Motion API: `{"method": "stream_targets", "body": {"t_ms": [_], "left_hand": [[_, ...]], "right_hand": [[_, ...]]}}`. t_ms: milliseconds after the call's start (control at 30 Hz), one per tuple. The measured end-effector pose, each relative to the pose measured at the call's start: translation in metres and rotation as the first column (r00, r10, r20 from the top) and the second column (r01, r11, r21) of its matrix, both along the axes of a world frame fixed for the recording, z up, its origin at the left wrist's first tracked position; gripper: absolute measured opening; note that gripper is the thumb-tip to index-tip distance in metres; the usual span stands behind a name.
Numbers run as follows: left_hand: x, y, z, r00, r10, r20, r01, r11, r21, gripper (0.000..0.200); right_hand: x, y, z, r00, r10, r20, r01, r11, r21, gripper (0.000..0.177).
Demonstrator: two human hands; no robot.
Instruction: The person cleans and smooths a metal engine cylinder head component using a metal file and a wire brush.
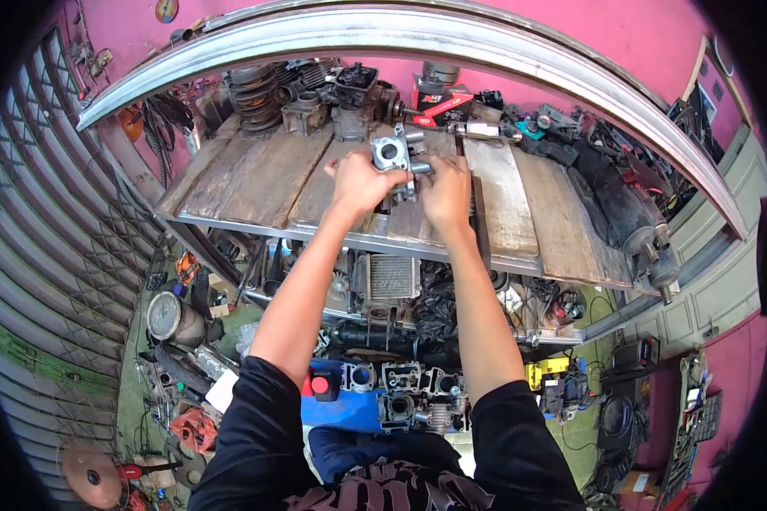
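Note:
A small silver metal engine part (389, 153), much like a carburetor or throttle body, is up above the wooden shelf with its round bore facing me. Its left side is in the grip of my left hand (362, 180), the thumb pressed against its lower edge. On the other side my right hand (446, 189) has its fingers closed around the part near a short side tube (421, 168). Fingers hide some of the part's sides and back.
Behind my hands, finned cylinders (256, 94), black engine pieces (356, 81) and a red box (441, 106) stand on the plank shelf (256, 179). An exhaust muffler (626, 204) lies at the right. A metal beam (383, 30) crosses above; a blue surface (341, 411) below bears engine blocks.

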State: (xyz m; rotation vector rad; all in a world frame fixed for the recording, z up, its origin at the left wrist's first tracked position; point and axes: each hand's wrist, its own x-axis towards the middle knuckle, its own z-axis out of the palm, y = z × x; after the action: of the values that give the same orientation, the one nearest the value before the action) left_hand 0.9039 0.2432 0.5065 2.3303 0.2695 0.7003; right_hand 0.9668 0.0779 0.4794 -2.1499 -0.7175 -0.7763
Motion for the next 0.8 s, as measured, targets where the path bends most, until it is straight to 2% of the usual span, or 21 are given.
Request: {"method": "stream_targets", "body": {"t_ms": [100, 333, 400, 433, 500, 533, 600, 800], "left_hand": [[-0.005, -0.002, 0.013, 0.993, 0.023, -0.119, -0.010, 0.993, 0.114, 0.065], [-0.003, -0.025, 0.028, 0.957, 0.134, -0.257, -0.123, 0.991, 0.058, 0.071], [-0.001, -0.027, 0.028, 0.952, 0.126, -0.281, -0.118, 0.992, 0.045, 0.073], [0.002, -0.028, 0.025, 0.953, 0.150, -0.264, -0.133, 0.988, 0.081, 0.072], [0.007, -0.027, 0.025, 0.945, 0.171, -0.280, -0.141, 0.982, 0.125, 0.071], [0.007, -0.028, 0.024, 0.944, 0.168, -0.283, -0.137, 0.983, 0.125, 0.071], [0.008, -0.030, 0.022, 0.954, 0.188, -0.232, -0.170, 0.981, 0.096, 0.071], [0.007, -0.029, 0.002, 0.960, 0.192, -0.204, -0.189, 0.981, 0.035, 0.076]], "right_hand": [[-0.001, -0.004, 0.006, 1.000, 0.028, 0.001, -0.028, 1.000, -0.007, 0.028], [0.013, -0.006, -0.003, 0.996, 0.082, 0.028, -0.083, 0.996, 0.042, 0.029], [0.011, -0.012, 0.000, 0.987, 0.138, -0.077, -0.143, 0.988, -0.056, 0.044], [0.006, -0.013, 0.002, 0.987, 0.141, -0.076, -0.145, 0.988, -0.053, 0.044], [-0.008, -0.018, 0.003, 0.979, 0.096, -0.179, -0.127, 0.978, -0.167, 0.068], [-0.014, -0.019, 0.005, 0.979, 0.093, -0.183, -0.124, 0.978, -0.167, 0.068], [-0.023, -0.016, 0.008, 0.959, 0.058, -0.278, -0.113, 0.976, -0.186, 0.087], [-0.039, -0.026, -0.002, 0.978, -0.040, -0.205, 0.008, 0.988, -0.156, 0.083]]}}
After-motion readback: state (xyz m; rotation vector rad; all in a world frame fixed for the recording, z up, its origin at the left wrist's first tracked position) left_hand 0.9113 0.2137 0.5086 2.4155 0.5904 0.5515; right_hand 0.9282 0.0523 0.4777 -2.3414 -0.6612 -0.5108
